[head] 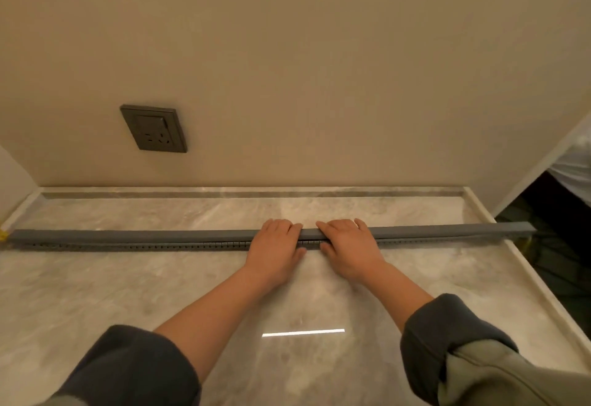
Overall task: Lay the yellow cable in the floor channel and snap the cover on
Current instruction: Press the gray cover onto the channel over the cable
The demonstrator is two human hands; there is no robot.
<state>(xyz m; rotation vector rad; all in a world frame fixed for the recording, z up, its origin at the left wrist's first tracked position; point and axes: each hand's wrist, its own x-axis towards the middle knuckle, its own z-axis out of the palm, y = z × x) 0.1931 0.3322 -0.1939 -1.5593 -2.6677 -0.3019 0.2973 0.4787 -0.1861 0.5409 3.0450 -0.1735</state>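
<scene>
Left hand (275,247) and right hand (348,245) flat, fingers spread, side by side, pressing on grey cover (128,235). Channel spans floor (96,293) edge to edge. Yellow cable (3,235) peeks out at left end.

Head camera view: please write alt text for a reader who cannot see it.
Two bare hands, left hand and right hand, press side by side on a long grey cable cover lying across a marble floor. A bit of yellow cable shows at its left end; a grey wall socket sits above.
</scene>
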